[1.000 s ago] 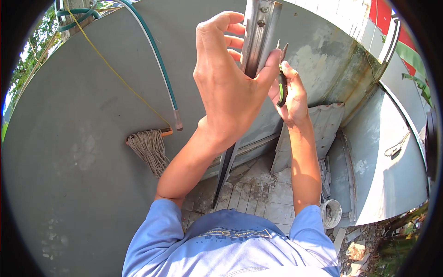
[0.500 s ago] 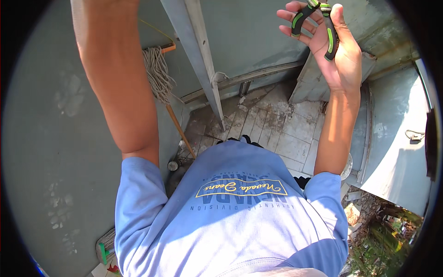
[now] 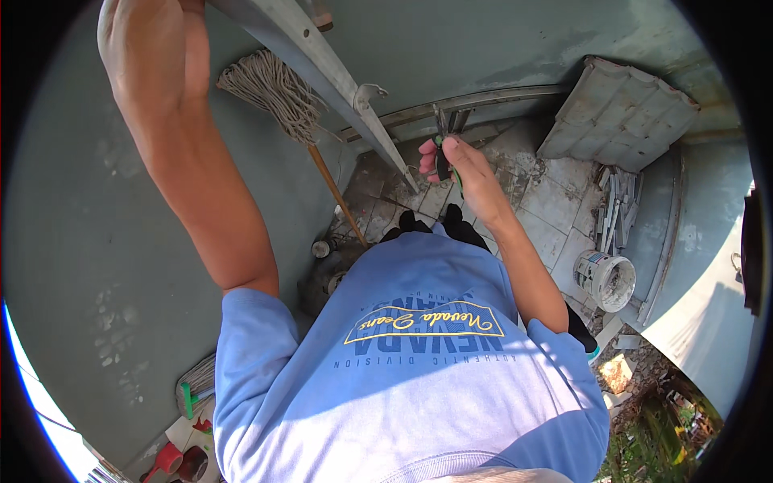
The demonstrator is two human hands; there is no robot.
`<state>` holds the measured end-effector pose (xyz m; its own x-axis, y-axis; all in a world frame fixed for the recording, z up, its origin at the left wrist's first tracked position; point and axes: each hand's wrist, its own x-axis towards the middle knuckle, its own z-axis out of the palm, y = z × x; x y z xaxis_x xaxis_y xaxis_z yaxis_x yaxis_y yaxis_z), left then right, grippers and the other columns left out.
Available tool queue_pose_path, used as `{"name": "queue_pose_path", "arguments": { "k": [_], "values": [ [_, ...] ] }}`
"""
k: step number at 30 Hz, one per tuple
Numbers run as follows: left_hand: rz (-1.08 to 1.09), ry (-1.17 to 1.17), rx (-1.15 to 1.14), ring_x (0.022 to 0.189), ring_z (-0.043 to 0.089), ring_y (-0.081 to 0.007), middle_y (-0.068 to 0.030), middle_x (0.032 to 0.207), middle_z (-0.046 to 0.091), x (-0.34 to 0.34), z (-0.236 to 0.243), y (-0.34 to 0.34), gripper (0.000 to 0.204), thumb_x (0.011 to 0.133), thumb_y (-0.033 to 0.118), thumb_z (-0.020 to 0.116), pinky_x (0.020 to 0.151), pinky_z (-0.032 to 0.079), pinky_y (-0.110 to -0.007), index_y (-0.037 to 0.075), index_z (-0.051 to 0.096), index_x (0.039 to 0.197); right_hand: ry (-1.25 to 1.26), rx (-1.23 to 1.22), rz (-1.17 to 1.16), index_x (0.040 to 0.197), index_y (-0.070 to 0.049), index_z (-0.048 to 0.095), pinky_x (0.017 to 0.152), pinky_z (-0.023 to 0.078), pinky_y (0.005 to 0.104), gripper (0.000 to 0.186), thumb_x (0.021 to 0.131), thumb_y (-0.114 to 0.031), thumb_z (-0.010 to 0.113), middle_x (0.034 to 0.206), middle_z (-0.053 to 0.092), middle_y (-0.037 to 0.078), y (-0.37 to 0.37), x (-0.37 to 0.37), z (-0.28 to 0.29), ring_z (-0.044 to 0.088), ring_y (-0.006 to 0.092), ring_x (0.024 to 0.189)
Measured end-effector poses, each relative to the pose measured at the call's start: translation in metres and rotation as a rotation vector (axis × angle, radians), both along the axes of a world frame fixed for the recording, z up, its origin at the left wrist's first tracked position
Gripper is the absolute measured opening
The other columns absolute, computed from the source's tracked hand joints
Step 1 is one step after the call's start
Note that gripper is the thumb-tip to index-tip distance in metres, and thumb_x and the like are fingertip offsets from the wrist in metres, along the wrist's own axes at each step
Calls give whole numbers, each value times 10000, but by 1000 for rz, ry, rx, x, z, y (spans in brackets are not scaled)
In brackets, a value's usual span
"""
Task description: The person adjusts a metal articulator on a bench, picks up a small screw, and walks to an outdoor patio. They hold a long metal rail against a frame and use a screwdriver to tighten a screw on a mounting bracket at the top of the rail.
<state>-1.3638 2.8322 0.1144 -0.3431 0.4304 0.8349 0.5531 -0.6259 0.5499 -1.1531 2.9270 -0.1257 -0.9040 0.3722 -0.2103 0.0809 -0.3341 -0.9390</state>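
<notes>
My right hand (image 3: 477,181) is in front of my body, its fingers closed around a pair of pliers (image 3: 441,122). The black and green handles lie in the palm, and the metal jaws point up and away from me. My left hand (image 3: 157,48) is raised at the upper left, beside the top of a grey metal post (image 3: 342,80). The picture's edge cuts off its fingers, so whether they grip the post is hidden. The post slants down to the tiled floor just left of the pliers.
A string mop (image 3: 274,92) leans head-up against the grey wall on the left. At the right stand a ridged grey panel (image 3: 616,113), a pile of narrow strips (image 3: 618,205) and a white bucket (image 3: 604,278). A second mop head (image 3: 193,382) is at the lower left.
My right hand has come down and inward, closing round the pliers that lay in its open palm. The view has shifted, bringing the bucket and strips into sight.
</notes>
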Motion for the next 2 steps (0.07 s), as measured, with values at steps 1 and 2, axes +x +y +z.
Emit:
{"name": "queue_pose_path", "arguments": {
  "k": [1, 2],
  "values": [
    [44, 7, -94, 927, 657, -178, -134, 1035, 664, -3, -7, -2, 439, 1028, 380, 498, 844, 549, -321, -13, 566, 1213, -9, 138, -36, 1246, -26, 609, 871, 500, 366, 581, 1004, -533, 460, 1041, 674, 136, -9, -4, -7, 649, 238, 986],
    [33, 10, -106, 927, 657, -178, -134, 1035, 664, -6, -10, 2, 439, 1028, 380, 498, 844, 549, -321, -13, 566, 1213, -20, 276, -74, 1254, -45, 611, 903, 486, 382, 568, 1006, -534, 462, 1064, 675, 146, -17, -8, -10, 646, 256, 998]
  ]
}}
